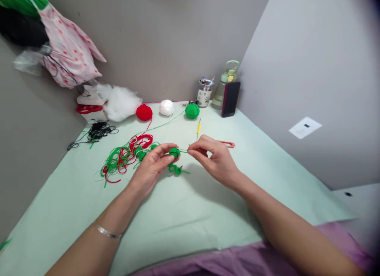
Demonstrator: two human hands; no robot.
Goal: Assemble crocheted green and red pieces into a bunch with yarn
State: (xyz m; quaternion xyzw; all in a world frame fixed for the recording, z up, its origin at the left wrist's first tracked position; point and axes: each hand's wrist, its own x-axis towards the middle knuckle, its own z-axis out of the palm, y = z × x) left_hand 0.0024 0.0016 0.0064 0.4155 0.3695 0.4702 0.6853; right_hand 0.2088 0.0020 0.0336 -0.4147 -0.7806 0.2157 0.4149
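Note:
My left hand (156, 163) is closed around a small green crocheted piece (174, 152), pinched between thumb and fingers. Just right of it, my right hand (215, 159) pinches a strand of green yarn (183, 151) drawn out sideways from the piece. A thin pale line runs beside that strand; whether it is a needle or thread I cannot make out. Below my hands lie small curled green crocheted bits (175, 170) on the table. Beyond my right hand is a crochet hook with a yellow handle (198, 128). An orange-handled tool (228, 144) is partly hidden behind that hand.
Tangled red and green yarn (123, 159) spreads left on the table (184, 220), near black yarn (99, 131). Behind are stuffing (121, 103), red (144, 112), white (166, 107) and green yarn balls (192, 111), a pen cup (204, 96), bottle (219, 92) and phone (230, 99).

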